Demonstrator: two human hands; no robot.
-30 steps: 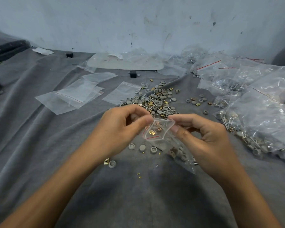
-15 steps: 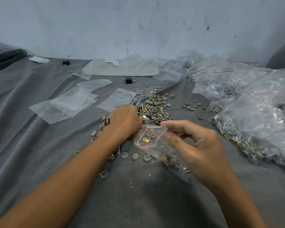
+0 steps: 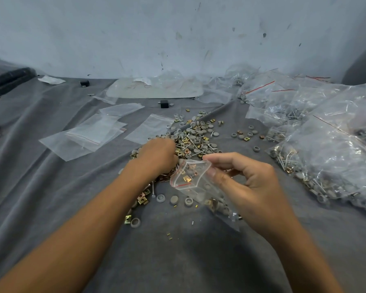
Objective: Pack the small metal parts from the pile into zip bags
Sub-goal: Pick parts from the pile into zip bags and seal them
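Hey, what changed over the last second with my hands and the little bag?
The left hand let go of the zip bag and moved forward into the pile of parts; whether it has grasped any is hidden. The right hand still pinches the bag's mouth open, in the same place. The empty bags and filled bags lie as before.
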